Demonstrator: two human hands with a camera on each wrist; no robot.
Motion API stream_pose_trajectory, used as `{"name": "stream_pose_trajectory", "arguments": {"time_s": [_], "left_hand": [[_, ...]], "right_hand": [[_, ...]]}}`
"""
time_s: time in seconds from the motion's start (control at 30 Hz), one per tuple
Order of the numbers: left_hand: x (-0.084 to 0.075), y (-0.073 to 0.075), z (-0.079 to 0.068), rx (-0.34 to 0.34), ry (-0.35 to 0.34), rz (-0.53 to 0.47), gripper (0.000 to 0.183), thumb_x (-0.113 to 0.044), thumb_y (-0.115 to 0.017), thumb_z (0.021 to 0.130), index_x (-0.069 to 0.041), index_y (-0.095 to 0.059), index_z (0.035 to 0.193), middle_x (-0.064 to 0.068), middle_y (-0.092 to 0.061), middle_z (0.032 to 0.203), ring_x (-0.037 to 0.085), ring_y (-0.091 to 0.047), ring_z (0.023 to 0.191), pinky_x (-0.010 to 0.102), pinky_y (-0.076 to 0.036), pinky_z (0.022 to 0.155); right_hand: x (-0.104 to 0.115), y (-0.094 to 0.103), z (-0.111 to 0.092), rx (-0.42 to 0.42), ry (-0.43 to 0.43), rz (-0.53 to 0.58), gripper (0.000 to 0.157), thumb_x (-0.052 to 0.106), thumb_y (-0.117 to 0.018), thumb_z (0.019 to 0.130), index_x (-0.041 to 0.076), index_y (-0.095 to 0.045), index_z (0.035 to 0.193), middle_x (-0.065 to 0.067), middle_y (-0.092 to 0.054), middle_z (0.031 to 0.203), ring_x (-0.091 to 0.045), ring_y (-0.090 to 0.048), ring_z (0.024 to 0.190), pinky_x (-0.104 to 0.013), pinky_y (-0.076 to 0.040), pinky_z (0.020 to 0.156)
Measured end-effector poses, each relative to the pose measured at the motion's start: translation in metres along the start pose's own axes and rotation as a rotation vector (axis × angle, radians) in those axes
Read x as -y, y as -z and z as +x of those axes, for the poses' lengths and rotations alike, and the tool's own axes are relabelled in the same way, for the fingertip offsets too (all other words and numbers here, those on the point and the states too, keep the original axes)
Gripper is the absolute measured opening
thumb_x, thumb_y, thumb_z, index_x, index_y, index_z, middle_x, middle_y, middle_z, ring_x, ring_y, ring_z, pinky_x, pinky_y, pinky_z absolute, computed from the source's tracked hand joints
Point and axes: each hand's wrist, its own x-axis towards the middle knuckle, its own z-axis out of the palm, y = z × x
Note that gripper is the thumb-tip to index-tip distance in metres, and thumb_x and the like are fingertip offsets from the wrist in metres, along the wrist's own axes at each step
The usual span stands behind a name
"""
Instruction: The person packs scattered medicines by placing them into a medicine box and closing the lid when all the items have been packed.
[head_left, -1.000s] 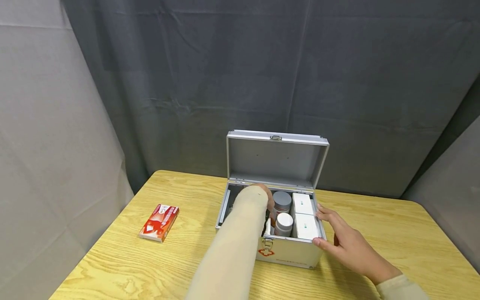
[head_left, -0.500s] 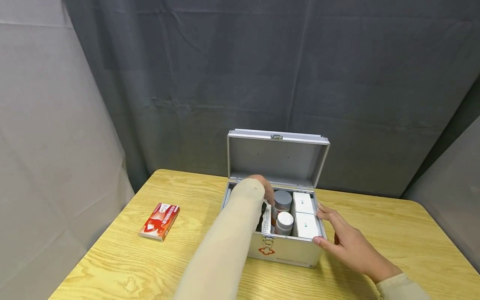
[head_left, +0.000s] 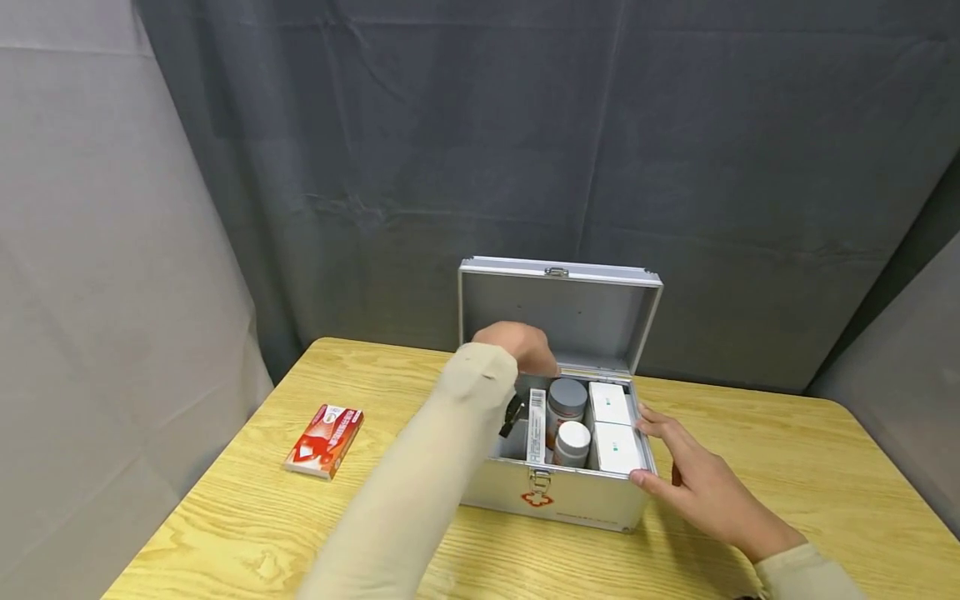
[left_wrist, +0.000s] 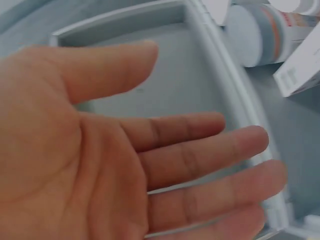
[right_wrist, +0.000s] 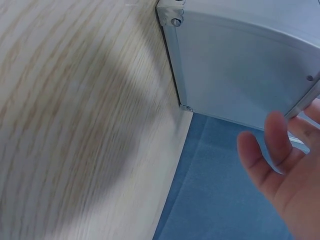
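Note:
A silver first-aid case (head_left: pixel 573 500) stands with its lid (head_left: pixel 592 321) raised. Inside are a narrow white carton (head_left: pixel 536 425), a grey-capped bottle (head_left: pixel 567 398), a white-capped bottle (head_left: pixel 572 442) and two white boxes (head_left: pixel 617 447) at the right. My left hand (head_left: pixel 519 346) is over the case's back left, in front of the lid. Its fingers (left_wrist: pixel 200 155) are extended and hold nothing in the left wrist view. My right hand (head_left: pixel 693 483) touches the case's right rim, thumb at the front corner. In the right wrist view some fingers (right_wrist: pixel 255 160) are relaxed beside its side wall (right_wrist: pixel 235 70).
A red and white medicine box (head_left: pixel 324 442) lies flat on the wooden table (head_left: pixel 225 533), left of the case. A dark grey curtain (head_left: pixel 375 167) hangs behind the table, with pale cloth (head_left: pixel 112 250) at the left. My left forearm hides part of the case's left side.
My left hand has risen out of the case toward the lid. More of the narrow white carton and the compartment beside it now shows. My right hand stays at the rim.

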Motion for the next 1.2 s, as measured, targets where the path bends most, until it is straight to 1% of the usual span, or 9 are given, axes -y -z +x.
{"name": "stream_pose_trajectory", "arguments": {"time_s": [0.07,0.17,0.27,0.37,0.53,0.73,0.97,1.07,1.2], "left_hand": [[0.000,0.004,-0.005,-0.009,-0.021,0.008,0.042,-0.050,-0.049,0.098,-0.018,-0.064,0.121,-0.001,-0.064,0.109,0.013,-0.053,0.083,0.031,-0.047,0.076],[0.000,0.009,-0.020,-0.073,-0.101,0.011,0.038,-0.048,-0.049,0.100,-0.015,-0.065,0.110,-0.001,-0.063,0.099,0.013,-0.054,0.081,0.031,-0.046,0.074],[0.001,0.013,-0.040,-0.200,-0.194,0.013,0.035,-0.045,-0.050,0.100,-0.017,-0.069,0.104,-0.001,-0.067,0.104,0.014,-0.059,0.089,0.032,-0.049,0.076],[0.006,0.014,-0.061,-0.307,-0.257,0.004,0.030,-0.043,-0.052,0.100,-0.019,-0.068,0.090,-0.003,-0.065,0.086,0.014,-0.059,0.079,0.030,-0.048,0.067],[0.025,0.008,-0.089,-0.443,-0.318,-0.025,0.022,-0.037,-0.054,0.099,-0.021,-0.068,0.094,-0.006,-0.066,0.080,0.011,-0.059,0.073,0.029,-0.047,0.063],[0.066,-0.014,-0.110,-0.531,-0.322,-0.120,0.026,-0.036,-0.057,0.098,-0.020,-0.072,0.112,-0.007,-0.074,0.107,0.010,-0.068,0.093,0.033,-0.055,0.082],[0.112,-0.041,-0.120,-0.663,-0.272,-0.148,0.018,-0.030,-0.061,0.096,-0.021,-0.075,0.102,-0.008,-0.075,0.093,0.006,-0.065,0.074,0.029,-0.052,0.069],[0.128,-0.051,-0.122,-0.673,-0.236,-0.135,0.016,-0.029,-0.061,0.096,-0.021,-0.075,0.099,-0.008,-0.075,0.090,0.006,-0.062,0.072,0.030,-0.051,0.068],[0.147,-0.064,-0.124,-0.628,-0.184,-0.153,0.018,-0.030,-0.060,0.097,-0.020,-0.074,0.101,-0.006,-0.075,0.092,0.004,-0.057,0.059,0.029,-0.050,0.066]], "right_hand": [[0.000,0.001,-0.001,-0.005,0.006,0.004,0.058,0.032,-0.073,0.090,0.014,-0.047,0.139,-0.012,-0.046,0.152,0.006,-0.036,0.055,-0.015,-0.036,0.052],[0.001,0.001,-0.002,-0.014,0.012,0.011,0.058,0.031,-0.073,0.090,0.015,-0.048,0.139,-0.012,-0.046,0.152,0.006,-0.035,0.056,-0.016,-0.035,0.051],[0.001,0.002,-0.003,-0.016,0.011,0.011,0.058,0.030,-0.073,0.089,0.016,-0.048,0.139,-0.011,-0.046,0.152,0.006,-0.036,0.056,-0.015,-0.035,0.051],[0.001,0.002,-0.002,-0.013,0.011,0.007,0.058,0.031,-0.073,0.089,0.016,-0.048,0.139,-0.011,-0.046,0.153,0.006,-0.036,0.056,-0.015,-0.036,0.052],[0.001,0.002,-0.003,-0.018,0.011,0.009,0.058,0.030,-0.074,0.089,0.016,-0.048,0.139,-0.012,-0.046,0.152,0.007,-0.035,0.056,-0.015,-0.035,0.051],[0.003,0.002,-0.002,-0.014,0.015,0.015,0.058,0.030,-0.073,0.090,0.014,-0.048,0.139,-0.013,-0.046,0.152,0.006,-0.035,0.055,-0.015,-0.035,0.051],[0.002,0.001,0.001,-0.016,0.024,0.005,0.058,0.030,-0.073,0.090,0.011,-0.048,0.138,-0.013,-0.046,0.152,0.006,-0.035,0.055,-0.015,-0.036,0.052],[0.002,0.002,0.001,-0.027,0.037,0.005,0.058,0.029,-0.074,0.089,0.012,-0.049,0.138,-0.013,-0.047,0.151,0.007,-0.035,0.055,-0.015,-0.036,0.052],[0.002,0.002,0.001,-0.030,0.045,0.008,0.057,0.029,-0.075,0.088,0.014,-0.049,0.137,-0.013,-0.047,0.151,0.008,-0.034,0.055,-0.015,-0.036,0.051]]}}
